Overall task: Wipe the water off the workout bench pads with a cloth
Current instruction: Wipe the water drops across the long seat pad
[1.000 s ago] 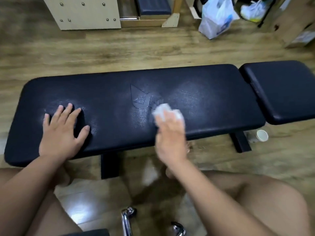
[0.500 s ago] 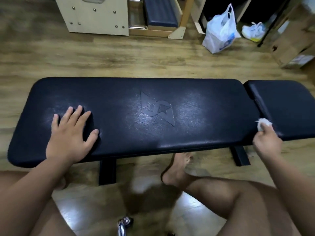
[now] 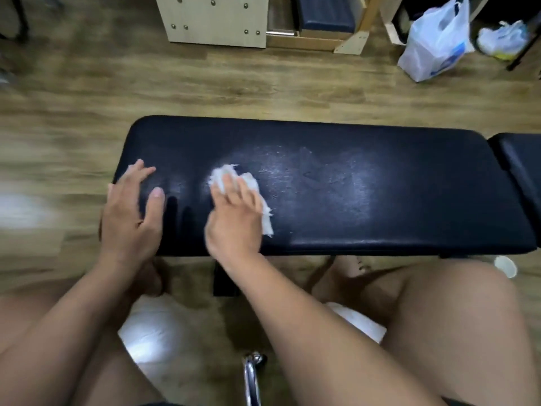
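**A:** Where is the cloth?

**B:** The cloth [image 3: 219, 177] lies on the long pad [image 3: 395, 200] of the bench [image 3: 224, 278], left of the pad's middle, under the right hand [image 3: 234, 221]. The fingers [image 3: 229, 186] lie straight and a little spread on top of it, pressing it down; none curls round it. White edges show past the fingertips on the far side and beside the little finger on the right.

**A:** Which way does it run?

**B:** It is crumpled. Its long axis is diagonal, from far left to near right, and it ends close to the pad's near edge. The long pad itself runs left to right across the view.

**A:** And the other hand?

**B:** The left hand [image 3: 131, 221] is at the pad's left end, palm down, with the fingers straight and pointing away and the thumb held apart toward the cloth. It holds nothing. It is blurred, so I cannot tell whether the palm touches.

**A:** Counts?

**B:** One cloth and two hands. There are two pads: the long one, and a short pad [image 3: 522, 171] just beside its right end. A pale wet sheen covers the long pad right of the cloth. On the floor are one white bag [image 3: 433, 45] beyond the bench and one cup [image 3: 505, 266] near its right end.
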Action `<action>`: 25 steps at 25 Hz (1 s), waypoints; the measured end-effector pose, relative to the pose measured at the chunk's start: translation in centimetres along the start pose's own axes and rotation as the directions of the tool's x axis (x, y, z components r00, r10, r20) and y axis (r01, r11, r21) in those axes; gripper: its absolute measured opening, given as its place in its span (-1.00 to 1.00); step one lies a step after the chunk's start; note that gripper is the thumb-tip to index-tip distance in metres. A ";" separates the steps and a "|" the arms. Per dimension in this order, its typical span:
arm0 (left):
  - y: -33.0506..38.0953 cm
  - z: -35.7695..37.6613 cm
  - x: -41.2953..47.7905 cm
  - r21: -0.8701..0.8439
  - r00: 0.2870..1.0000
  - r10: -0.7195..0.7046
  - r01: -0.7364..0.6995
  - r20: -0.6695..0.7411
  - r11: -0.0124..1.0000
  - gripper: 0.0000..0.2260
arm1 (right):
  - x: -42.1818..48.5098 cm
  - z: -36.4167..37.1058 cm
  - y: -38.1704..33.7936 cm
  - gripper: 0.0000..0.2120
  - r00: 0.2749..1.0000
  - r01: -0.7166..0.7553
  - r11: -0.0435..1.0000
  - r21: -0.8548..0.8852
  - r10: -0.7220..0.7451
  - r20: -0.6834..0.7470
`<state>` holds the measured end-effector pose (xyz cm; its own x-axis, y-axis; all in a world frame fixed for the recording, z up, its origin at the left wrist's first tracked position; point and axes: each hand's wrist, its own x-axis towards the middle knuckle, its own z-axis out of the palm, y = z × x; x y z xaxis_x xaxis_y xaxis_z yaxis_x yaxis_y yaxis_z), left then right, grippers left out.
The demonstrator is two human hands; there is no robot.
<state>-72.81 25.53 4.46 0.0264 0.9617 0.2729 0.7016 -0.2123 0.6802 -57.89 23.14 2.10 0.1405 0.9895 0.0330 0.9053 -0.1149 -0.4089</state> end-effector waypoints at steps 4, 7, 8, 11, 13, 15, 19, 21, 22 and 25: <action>-3.6 -5.5 -3.4 0.062 0.994 -0.089 0.093 -0.055 0.994 -0.60 | 1.6 5.1 -10.8 -0.54 0.881 0.425 0.903 -0.064 -0.396 0.259; -4.5 -7.5 -4.6 0.086 0.983 -0.163 0.171 -0.087 0.982 -0.58 | 1.0 5.4 -14.6 -0.66 0.734 0.576 0.813 0.086 -0.561 0.382; -4.3 -7.5 -4.5 0.087 0.983 -0.166 0.172 -0.073 0.981 -0.57 | 0.3 4.5 -14.3 -0.68 0.664 0.623 0.774 0.119 -0.603 0.442; -2.5 -4.8 -3.2 0.120 0.997 -0.071 0.069 0.012 0.990 -0.53 | -1.9 0.9 -8.0 -0.60 0.652 0.560 0.753 0.346 -0.658 0.378; -0.8 -1.8 -1.7 0.126 0.998 -0.016 0.009 0.053 0.992 -0.56 | -2.5 -2.9 0.1 -0.55 0.762 0.479 0.757 0.444 -0.610 0.217; 0.5 1.6 -0.7 0.182 0.991 0.024 -0.049 0.134 0.982 -0.58 | -2.5 -7.8 9.3 -0.58 0.922 0.293 0.842 0.453 -0.375 0.101; 1.8 6.9 -0.4 0.408 0.948 0.049 -0.181 0.314 0.895 -0.53 | -4.1 -20.3 29.9 -0.66 0.885 -0.385 0.879 0.280 0.438 -0.159; 2.0 7.4 -0.4 0.466 0.954 0.038 -0.181 0.299 0.866 -0.49 | -5.5 -24.1 38.6 -0.64 0.710 -0.632 0.749 0.197 0.662 -0.239; 1.9 7.3 -0.5 0.475 0.956 0.041 -0.180 0.289 0.861 -0.49 | -5.8 -24.4 41.6 -0.61 0.648 -0.710 0.690 0.138 0.717 -0.257; 2.3 7.2 -0.6 0.472 0.956 0.056 -0.193 0.289 0.860 -0.50 | -4.6 -21.7 39.9 -0.66 0.589 -0.781 0.616 0.097 0.780 -0.210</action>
<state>-66.10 25.72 1.02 0.2704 0.9573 0.1021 0.9345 -0.2865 0.2114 -13.70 12.06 5.40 0.8731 0.4753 -0.1082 0.4095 -0.8356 -0.3660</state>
